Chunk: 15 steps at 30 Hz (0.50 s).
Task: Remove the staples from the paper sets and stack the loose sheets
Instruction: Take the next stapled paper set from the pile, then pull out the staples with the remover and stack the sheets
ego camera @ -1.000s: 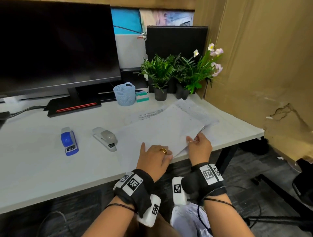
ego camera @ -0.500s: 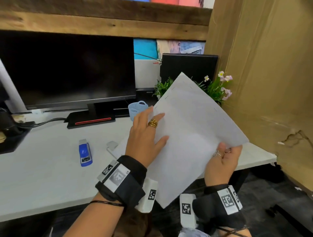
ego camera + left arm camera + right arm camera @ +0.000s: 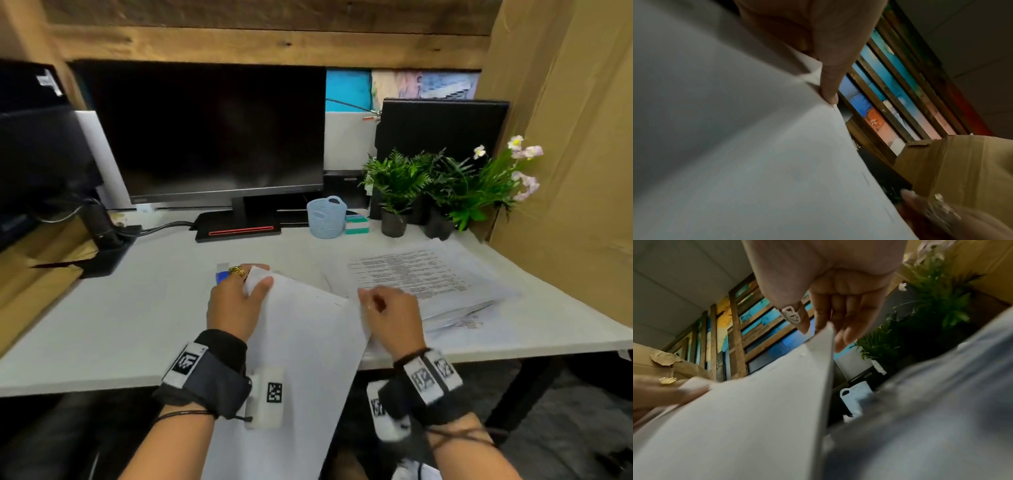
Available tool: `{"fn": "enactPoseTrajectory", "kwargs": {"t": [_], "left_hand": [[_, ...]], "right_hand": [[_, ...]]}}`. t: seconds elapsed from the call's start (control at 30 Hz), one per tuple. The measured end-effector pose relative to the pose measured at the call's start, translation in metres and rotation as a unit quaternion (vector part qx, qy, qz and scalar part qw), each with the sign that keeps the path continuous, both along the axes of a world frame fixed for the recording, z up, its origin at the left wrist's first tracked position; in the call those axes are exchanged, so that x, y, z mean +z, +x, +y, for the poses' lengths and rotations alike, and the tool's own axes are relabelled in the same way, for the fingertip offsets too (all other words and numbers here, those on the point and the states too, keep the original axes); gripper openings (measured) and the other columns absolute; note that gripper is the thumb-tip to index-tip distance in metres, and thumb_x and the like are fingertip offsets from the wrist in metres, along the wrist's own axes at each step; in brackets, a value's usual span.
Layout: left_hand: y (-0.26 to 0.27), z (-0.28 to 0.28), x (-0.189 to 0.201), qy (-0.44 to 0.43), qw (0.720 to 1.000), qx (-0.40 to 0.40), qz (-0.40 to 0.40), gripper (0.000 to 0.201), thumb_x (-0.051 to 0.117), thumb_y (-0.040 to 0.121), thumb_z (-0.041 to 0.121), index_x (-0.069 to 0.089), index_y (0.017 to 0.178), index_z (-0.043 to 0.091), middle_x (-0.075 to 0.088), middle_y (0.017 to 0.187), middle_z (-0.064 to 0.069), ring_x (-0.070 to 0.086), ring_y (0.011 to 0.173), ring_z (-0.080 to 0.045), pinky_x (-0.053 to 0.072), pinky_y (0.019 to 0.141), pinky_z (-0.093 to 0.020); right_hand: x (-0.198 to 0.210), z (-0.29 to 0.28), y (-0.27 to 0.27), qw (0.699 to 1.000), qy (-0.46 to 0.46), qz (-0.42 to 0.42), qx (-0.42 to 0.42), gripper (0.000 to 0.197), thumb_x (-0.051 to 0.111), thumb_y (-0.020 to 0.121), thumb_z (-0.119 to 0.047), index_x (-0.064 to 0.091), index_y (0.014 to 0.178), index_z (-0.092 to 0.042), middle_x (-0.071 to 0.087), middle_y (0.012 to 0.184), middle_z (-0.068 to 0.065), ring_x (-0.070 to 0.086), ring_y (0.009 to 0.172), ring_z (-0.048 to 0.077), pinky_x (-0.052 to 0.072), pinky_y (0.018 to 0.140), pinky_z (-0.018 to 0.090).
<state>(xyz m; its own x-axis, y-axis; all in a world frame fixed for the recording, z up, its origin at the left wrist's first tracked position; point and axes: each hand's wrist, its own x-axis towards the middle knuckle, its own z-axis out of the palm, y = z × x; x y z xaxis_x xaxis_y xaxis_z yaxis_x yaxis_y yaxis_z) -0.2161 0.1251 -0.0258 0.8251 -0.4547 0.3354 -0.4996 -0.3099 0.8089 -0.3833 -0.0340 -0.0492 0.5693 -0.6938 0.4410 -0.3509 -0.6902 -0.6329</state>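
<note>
Now I hold a set of white paper (image 3: 301, 342) up in front of me with both hands, and its lower end hangs down past the near edge of the bench (image 3: 102, 308). My left hand (image 3: 233, 301) has its grip tight on the top left corner, with the thumb on the front and the fingers behind. My right hand (image 3: 390, 315) has its grip on the top right corner, pinching the edge between the thumb and the fingers (image 3: 846, 331). Just to the right of my right hand lies a pile of printed sheets (image 3: 421, 277) flat on the bench. A bit of a blue stapler (image 3: 222, 274) peeks out behind my left hand. Farther back stand a dark screen (image 3: 212, 133), a small light blue basket (image 3: 325, 217) and some green plants (image 3: 428, 185) in dark pots.
</note>
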Motion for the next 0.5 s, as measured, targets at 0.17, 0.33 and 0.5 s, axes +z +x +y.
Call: {"fn": "enactPoseTrajectory", "kwargs": {"t": [0.17,0.33,0.5], "left_hand": [[0.011,0.02,-0.006,0.02,0.999,0.019,-0.022,0.017,0.06,0.089,0.025,0.066,0.104,0.018,0.061,0.092,0.002,0.052,0.086,-0.016,0.036,0.078,-0.022],[0.013,0.03,-0.011,0.043,0.999,-0.009,-0.012,0.016,0.061,0.088,0.022,0.066,0.101,0.013,0.065,0.092,-0.003,0.059,0.086,-0.02,0.044,0.077,-0.026],[0.017,0.037,-0.017,0.107,0.994,-0.017,-0.027,0.018,0.06,0.088,0.026,0.065,0.099,0.013,0.066,0.093,-0.003,0.06,0.085,-0.019,0.047,0.077,-0.027]], "right_hand": [[0.037,-0.018,0.087,0.989,0.013,0.145,-0.008,0.037,0.05,0.094,-0.033,0.068,0.089,-0.001,0.068,0.092,0.018,0.06,0.089,0.031,0.044,0.077,0.033],[0.029,-0.015,0.144,0.923,0.051,0.375,0.071,0.067,0.051,0.085,-0.061,0.055,0.121,-0.004,0.058,0.125,0.015,0.055,0.112,0.03,0.044,0.09,0.033],[0.019,0.002,0.162,0.893,0.079,0.429,0.111,0.059,0.064,0.075,-0.054,0.056,0.116,-0.013,0.058,0.11,0.004,0.057,0.103,0.03,0.045,0.089,0.033]]}}
